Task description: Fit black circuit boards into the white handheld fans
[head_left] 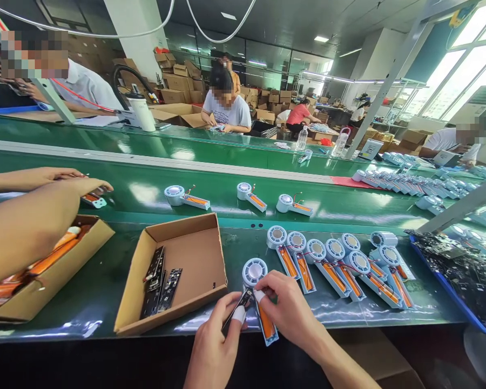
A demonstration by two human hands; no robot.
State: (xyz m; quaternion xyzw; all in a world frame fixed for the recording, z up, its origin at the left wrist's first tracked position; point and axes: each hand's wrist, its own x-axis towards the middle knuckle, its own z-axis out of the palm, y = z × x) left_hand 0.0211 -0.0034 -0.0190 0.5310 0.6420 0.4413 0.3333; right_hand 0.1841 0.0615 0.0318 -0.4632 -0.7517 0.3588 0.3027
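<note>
My left hand (218,340), with white covering on its thumb, grips a narrow black circuit board (244,299) at a slant. Close against the board's upper end, my right hand (289,305) has thumb and forefinger pinched together. What lies between those fingertips is too small and hidden to name. Beneath both hands is a light-blue handheld fan unit (254,272), its round head toward the far side and its open handle showing an orange battery (266,320). To the left, a shallow cardboard box (198,248) holds several black circuit boards (156,289).
Several similar fan units (336,251) lie to the right, beside a blue bin (449,292) of black boards. More units rest on the green conveyor (227,173). At left, a co-worker's arms (32,216) reach over a box of orange batteries (44,270). Metal posts flank the bench.
</note>
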